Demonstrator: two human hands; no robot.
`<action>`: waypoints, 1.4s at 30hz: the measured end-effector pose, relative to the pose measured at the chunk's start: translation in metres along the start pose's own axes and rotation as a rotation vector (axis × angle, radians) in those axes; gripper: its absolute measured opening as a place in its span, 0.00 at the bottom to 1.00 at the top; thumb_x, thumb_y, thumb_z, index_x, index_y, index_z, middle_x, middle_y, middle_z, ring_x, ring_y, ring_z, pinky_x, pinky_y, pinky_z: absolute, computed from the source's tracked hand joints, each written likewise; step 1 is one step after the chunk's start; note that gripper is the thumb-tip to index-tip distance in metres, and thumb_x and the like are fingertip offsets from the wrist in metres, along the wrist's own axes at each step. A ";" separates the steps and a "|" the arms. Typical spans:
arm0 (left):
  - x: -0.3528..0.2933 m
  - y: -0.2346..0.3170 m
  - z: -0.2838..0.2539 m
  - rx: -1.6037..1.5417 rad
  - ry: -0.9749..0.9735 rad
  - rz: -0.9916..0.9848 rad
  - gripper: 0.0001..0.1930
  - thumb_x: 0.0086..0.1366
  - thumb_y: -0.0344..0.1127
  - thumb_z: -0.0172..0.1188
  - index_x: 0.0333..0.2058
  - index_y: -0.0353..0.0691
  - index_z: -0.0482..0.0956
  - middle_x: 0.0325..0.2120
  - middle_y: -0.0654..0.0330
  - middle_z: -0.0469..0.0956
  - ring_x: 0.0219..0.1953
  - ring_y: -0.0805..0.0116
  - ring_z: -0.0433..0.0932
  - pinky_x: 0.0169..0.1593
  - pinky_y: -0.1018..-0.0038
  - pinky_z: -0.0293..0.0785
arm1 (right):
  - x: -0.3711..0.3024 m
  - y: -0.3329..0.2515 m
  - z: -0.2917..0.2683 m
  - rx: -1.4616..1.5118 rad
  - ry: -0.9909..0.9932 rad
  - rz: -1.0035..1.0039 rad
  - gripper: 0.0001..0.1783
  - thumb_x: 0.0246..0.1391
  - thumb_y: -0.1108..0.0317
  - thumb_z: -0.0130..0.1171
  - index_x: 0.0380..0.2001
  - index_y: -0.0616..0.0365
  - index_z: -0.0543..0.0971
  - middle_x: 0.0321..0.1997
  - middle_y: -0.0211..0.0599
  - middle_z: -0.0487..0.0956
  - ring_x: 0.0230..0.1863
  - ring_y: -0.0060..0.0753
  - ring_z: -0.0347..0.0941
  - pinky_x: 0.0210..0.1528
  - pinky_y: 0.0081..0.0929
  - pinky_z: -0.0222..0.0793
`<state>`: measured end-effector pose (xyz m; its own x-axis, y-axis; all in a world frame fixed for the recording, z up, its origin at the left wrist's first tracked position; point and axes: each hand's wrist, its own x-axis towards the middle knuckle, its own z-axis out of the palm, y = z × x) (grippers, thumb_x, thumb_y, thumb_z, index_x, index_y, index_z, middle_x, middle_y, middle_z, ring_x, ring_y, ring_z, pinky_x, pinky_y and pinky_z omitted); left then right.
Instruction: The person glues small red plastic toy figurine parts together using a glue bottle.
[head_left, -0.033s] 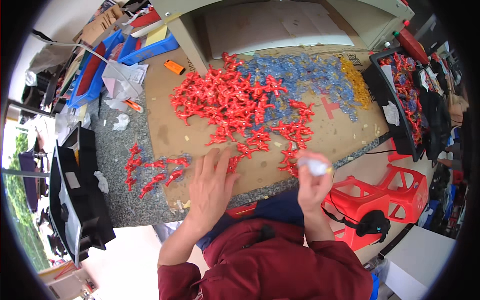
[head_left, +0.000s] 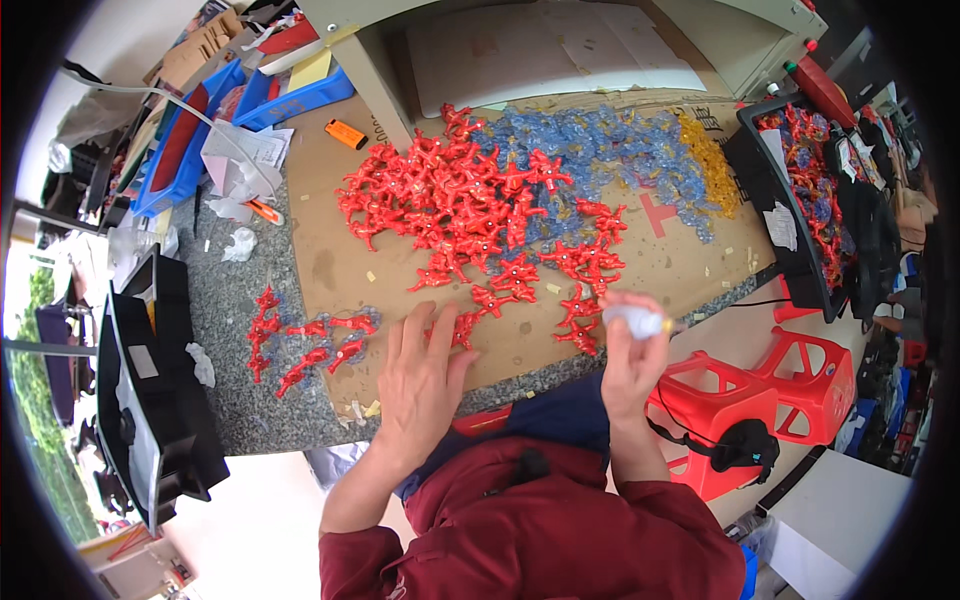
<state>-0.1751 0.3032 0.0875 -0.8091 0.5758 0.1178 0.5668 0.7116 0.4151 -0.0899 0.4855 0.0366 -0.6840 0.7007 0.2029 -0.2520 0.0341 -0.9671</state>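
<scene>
Right hand (head_left: 628, 362) fingers clamped on a small white bottle (head_left: 638, 321), long axis sideways, yellowish tip pointing right, at the cardboard sheet's (head_left: 330, 235) near edge. Left hand (head_left: 421, 382) flat, fingers spread, on that edge touching red plastic pieces (head_left: 462, 325). Farther: main red pile (head_left: 440, 195).

At your ten o'clock sit blue bins (head_left: 190, 130) and an orange lighter (head_left: 345, 133); red stools (head_left: 790, 385) at four; black tray (head_left: 150, 400) at eight.
</scene>
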 end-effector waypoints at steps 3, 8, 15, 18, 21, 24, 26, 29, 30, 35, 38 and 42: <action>-0.010 -0.009 0.017 -0.062 0.084 -0.033 0.22 0.48 0.31 0.63 0.45 0.36 0.72 0.40 0.53 0.71 0.40 0.54 0.71 0.42 0.64 0.70 | 0.008 0.005 0.004 0.174 -0.107 0.165 0.14 0.57 0.75 0.47 0.47 0.65 0.63 0.46 0.44 0.71 0.48 0.31 0.69 0.50 0.26 0.65; -0.021 -0.015 0.020 -0.202 0.158 -0.075 0.22 0.47 0.27 0.64 0.44 0.33 0.74 0.42 0.52 0.72 0.43 0.53 0.71 0.45 0.65 0.69 | 0.002 0.011 0.041 0.258 -0.216 0.216 0.15 0.58 0.73 0.47 0.48 0.64 0.63 0.46 0.45 0.71 0.48 0.33 0.69 0.52 0.28 0.65; -0.032 -0.026 0.025 -0.182 0.196 -0.080 0.25 0.45 0.30 0.66 0.45 0.34 0.73 0.45 0.51 0.71 0.45 0.52 0.70 0.46 0.65 0.69 | -0.006 0.016 0.048 0.056 -0.256 0.008 0.15 0.53 0.80 0.49 0.45 0.65 0.65 0.45 0.46 0.72 0.46 0.33 0.70 0.51 0.27 0.65; -0.036 -0.023 0.017 -0.165 0.233 -0.113 0.24 0.46 0.30 0.65 0.45 0.34 0.73 0.45 0.51 0.71 0.45 0.53 0.70 0.46 0.65 0.69 | -0.010 0.011 0.040 0.099 -0.231 0.003 0.15 0.53 0.79 0.48 0.45 0.65 0.65 0.45 0.47 0.72 0.45 0.34 0.71 0.50 0.28 0.65; -0.042 -0.025 0.021 -0.068 0.251 -0.116 0.23 0.47 0.29 0.64 0.45 0.34 0.74 0.42 0.52 0.72 0.43 0.54 0.70 0.45 0.65 0.69 | -0.017 0.012 0.041 0.145 -0.264 0.024 0.15 0.53 0.79 0.48 0.46 0.65 0.65 0.45 0.46 0.72 0.45 0.33 0.71 0.50 0.28 0.65; -0.044 -0.027 0.027 -0.036 0.256 -0.129 0.22 0.47 0.29 0.64 0.43 0.34 0.74 0.38 0.53 0.73 0.40 0.55 0.70 0.43 0.65 0.69 | -0.020 0.015 0.059 0.110 -0.306 0.084 0.15 0.53 0.79 0.49 0.46 0.65 0.65 0.45 0.45 0.72 0.46 0.32 0.70 0.51 0.27 0.65; -0.044 -0.029 0.030 -0.066 0.259 -0.132 0.21 0.47 0.29 0.64 0.43 0.34 0.75 0.35 0.54 0.74 0.39 0.55 0.70 0.42 0.66 0.69 | -0.018 0.015 0.068 0.125 -0.352 0.110 0.16 0.53 0.79 0.51 0.45 0.65 0.66 0.46 0.45 0.72 0.46 0.30 0.70 0.51 0.26 0.64; -0.047 -0.031 0.031 -0.173 0.260 -0.157 0.18 0.47 0.28 0.64 0.40 0.35 0.76 0.33 0.55 0.73 0.38 0.56 0.70 0.40 0.67 0.68 | -0.014 0.018 0.074 0.051 -0.455 0.029 0.18 0.51 0.80 0.51 0.47 0.66 0.66 0.47 0.47 0.72 0.46 0.28 0.70 0.49 0.23 0.64; -0.047 -0.032 0.032 -0.176 0.294 -0.165 0.17 0.46 0.27 0.64 0.38 0.35 0.76 0.32 0.55 0.73 0.38 0.57 0.70 0.40 0.67 0.68 | -0.014 0.016 0.074 0.049 -0.457 0.029 0.18 0.51 0.80 0.51 0.47 0.66 0.66 0.47 0.47 0.72 0.46 0.28 0.70 0.49 0.23 0.64; -0.049 -0.032 0.035 -0.198 0.345 -0.152 0.14 0.46 0.25 0.65 0.33 0.37 0.73 0.29 0.56 0.72 0.34 0.58 0.71 0.38 0.70 0.68 | -0.028 0.004 0.049 0.010 -0.462 0.010 0.20 0.50 0.78 0.54 0.48 0.66 0.66 0.42 0.45 0.76 0.38 0.24 0.72 0.42 0.21 0.68; -0.065 -0.028 0.039 -0.498 0.318 -0.285 0.13 0.48 0.21 0.63 0.32 0.37 0.70 0.29 0.59 0.73 0.30 0.67 0.72 0.35 0.76 0.69 | -0.040 -0.002 0.052 -0.137 -0.512 0.050 0.21 0.46 0.78 0.58 0.46 0.67 0.69 0.37 0.44 0.77 0.31 0.28 0.73 0.36 0.22 0.69; -0.085 -0.017 0.035 -1.115 0.188 -0.367 0.14 0.52 0.24 0.63 0.37 0.32 0.70 0.36 0.55 0.75 0.31 0.79 0.74 0.29 0.79 0.74 | -0.050 0.002 0.063 -0.234 -0.523 -0.067 0.18 0.41 0.76 0.62 0.39 0.66 0.74 0.32 0.45 0.76 0.29 0.38 0.73 0.31 0.26 0.67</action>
<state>-0.1107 0.2568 0.0390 -0.9578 0.2761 -0.0799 -0.0760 0.0248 0.9968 -0.0993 0.4054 0.0341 -0.9343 0.2478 0.2563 -0.1892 0.2647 -0.9456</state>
